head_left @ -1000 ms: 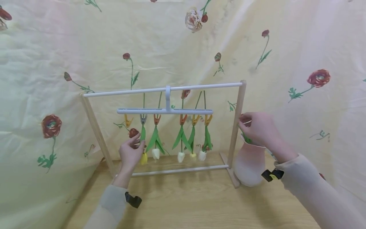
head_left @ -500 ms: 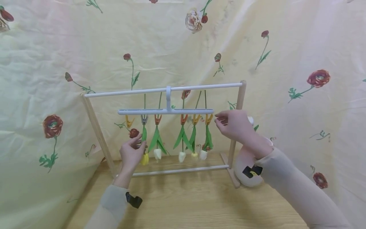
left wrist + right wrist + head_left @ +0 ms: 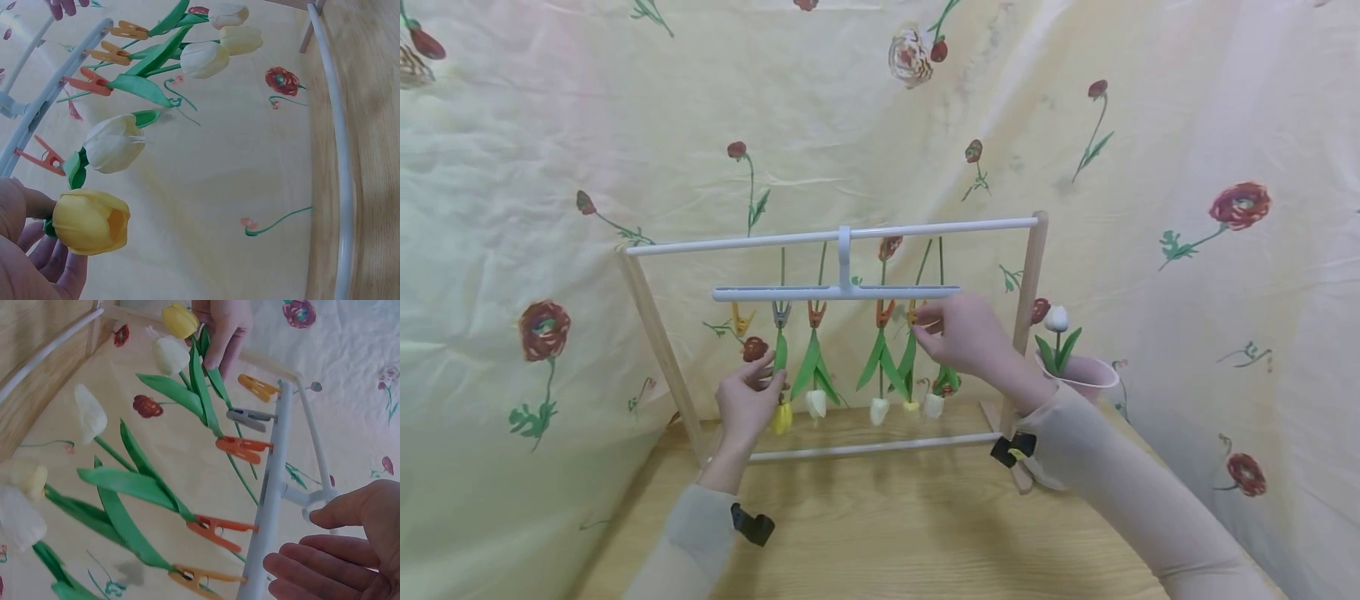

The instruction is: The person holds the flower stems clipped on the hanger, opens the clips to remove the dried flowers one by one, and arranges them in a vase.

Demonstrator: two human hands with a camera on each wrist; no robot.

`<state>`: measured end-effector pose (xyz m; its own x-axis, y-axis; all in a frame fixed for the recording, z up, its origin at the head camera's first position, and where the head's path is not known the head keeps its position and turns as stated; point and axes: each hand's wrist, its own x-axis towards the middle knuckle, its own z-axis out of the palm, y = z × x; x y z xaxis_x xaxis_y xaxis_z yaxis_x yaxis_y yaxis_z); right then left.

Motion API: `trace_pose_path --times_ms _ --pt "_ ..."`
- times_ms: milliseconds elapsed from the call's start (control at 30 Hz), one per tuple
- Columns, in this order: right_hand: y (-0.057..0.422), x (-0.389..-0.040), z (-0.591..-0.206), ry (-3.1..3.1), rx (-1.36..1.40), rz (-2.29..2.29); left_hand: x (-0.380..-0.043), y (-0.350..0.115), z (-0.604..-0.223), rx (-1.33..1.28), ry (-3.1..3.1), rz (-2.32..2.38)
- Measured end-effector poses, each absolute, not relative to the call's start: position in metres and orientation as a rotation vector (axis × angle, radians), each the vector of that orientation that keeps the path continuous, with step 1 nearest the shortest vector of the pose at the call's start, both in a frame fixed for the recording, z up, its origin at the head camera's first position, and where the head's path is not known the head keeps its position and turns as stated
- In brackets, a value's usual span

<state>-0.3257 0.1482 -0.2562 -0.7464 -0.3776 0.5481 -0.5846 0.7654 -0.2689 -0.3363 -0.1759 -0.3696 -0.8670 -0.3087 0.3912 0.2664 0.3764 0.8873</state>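
- Bench point(image 3: 850, 521), wood-grained, under everything.
- Drying rack point(image 3: 940, 228), wooden posts, white rods.
- Clip hanger point(image 3: 844, 293), pale, hooked over the top rod.
- Vase point(image 3: 1086, 390), pinkish, beside the right post, containing one white tulip point(image 3: 1057, 318).
- Right hand point(image 3: 966, 329), grip released and fingers apart, near the hanger's right end.
- Left hand point(image 3: 748, 400), grip pinching the yellow tulip point(image 3: 92, 222) near its bloom; flower hangs head-down from the grey clip point(image 3: 250, 417).
- Handling, as judged: support that stem without tugging while the right fingers squeeze the clip; avoid bumping neighbouring blooms.
- Brands, labels, writing: none legible.
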Motion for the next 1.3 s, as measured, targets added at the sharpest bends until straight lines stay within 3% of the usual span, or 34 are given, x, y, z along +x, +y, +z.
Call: trace_pose_path --times_ms 1300 --pt "0.070 -0.345 -0.265 -2.517 0.863 0.630 -0.333 -0.174 -0.372 0.021 -2.098 -1.515"
